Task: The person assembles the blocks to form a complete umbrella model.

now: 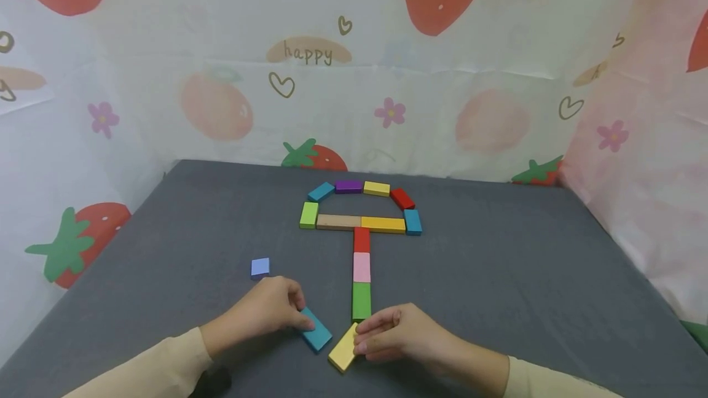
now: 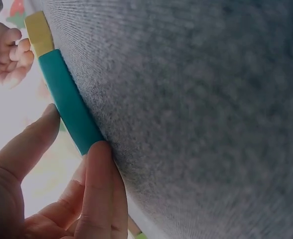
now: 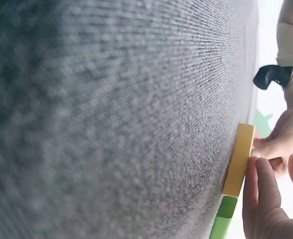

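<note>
A blue rectangular block (image 1: pixel 319 335) lies slanted on the dark grey cloth, pinched at its near-left part by the thumb and fingers of my left hand (image 1: pixel 268 307). To its right a yellow block (image 1: pixel 343 351) slants the opposite way, its upper end by the bottom of a green block (image 1: pixel 362 301). My right hand (image 1: pixel 412 336) is beside the yellow block. In the right wrist view its fingertips touch or nearly touch the yellow block (image 3: pixel 239 159), and the thumb stands apart. The left wrist view shows the blue block (image 2: pixel 69 102) between left thumb and fingers.
Above the green block run a pink block (image 1: pixel 362 267) and a red block (image 1: pixel 362 239), up to a horizontal bar of a tan block (image 1: pixel 338 222) and a yellow-orange block (image 1: pixel 383 225). Several coloured blocks arch over it. A small lavender block (image 1: pixel 260 268) lies left. Printed fabric (image 1: pixel 420 128) surrounds the table.
</note>
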`<action>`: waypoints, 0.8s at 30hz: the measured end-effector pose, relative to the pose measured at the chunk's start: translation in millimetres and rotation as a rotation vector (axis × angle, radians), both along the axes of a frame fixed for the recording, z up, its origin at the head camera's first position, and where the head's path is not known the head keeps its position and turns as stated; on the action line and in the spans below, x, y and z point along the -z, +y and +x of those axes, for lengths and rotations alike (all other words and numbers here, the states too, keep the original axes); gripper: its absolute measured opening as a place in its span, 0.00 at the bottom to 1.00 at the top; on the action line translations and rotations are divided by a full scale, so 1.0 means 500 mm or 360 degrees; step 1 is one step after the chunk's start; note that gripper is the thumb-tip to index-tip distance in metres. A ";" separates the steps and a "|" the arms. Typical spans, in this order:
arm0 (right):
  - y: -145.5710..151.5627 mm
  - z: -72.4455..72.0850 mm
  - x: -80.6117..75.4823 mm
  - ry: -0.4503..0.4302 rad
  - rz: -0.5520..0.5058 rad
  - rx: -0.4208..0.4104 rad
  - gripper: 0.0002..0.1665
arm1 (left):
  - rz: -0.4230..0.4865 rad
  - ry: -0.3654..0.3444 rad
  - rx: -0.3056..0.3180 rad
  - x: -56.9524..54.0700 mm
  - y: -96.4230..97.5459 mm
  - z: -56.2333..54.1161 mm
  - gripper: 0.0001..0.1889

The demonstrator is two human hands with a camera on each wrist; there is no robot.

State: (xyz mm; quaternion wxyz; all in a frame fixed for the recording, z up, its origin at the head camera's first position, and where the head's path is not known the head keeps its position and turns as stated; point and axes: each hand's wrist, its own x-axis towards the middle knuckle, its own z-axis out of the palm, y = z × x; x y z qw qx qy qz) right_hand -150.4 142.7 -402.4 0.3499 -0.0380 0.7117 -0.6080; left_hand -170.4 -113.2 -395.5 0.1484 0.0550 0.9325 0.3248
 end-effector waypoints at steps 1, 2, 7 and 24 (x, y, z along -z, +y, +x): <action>0.000 -0.001 0.000 -0.0005 0.0007 0.0003 0.19 | 0.0001 -0.0003 0.0001 -0.001 0.001 0.001 0.14; 0.000 -0.002 -0.001 -0.0008 0.0012 0.0004 0.19 | 0.0001 -0.0006 0.0000 -0.001 0.002 0.001 0.14; -0.002 -0.005 -0.002 -0.0015 0.0020 -0.0001 0.19 | 0.0009 -0.0032 -0.0015 -0.001 0.005 0.003 0.14; 0.000 -0.006 0.001 -0.0022 -0.0003 -0.0024 0.19 | 0.0003 -0.0039 -0.0024 0.006 0.010 0.006 0.16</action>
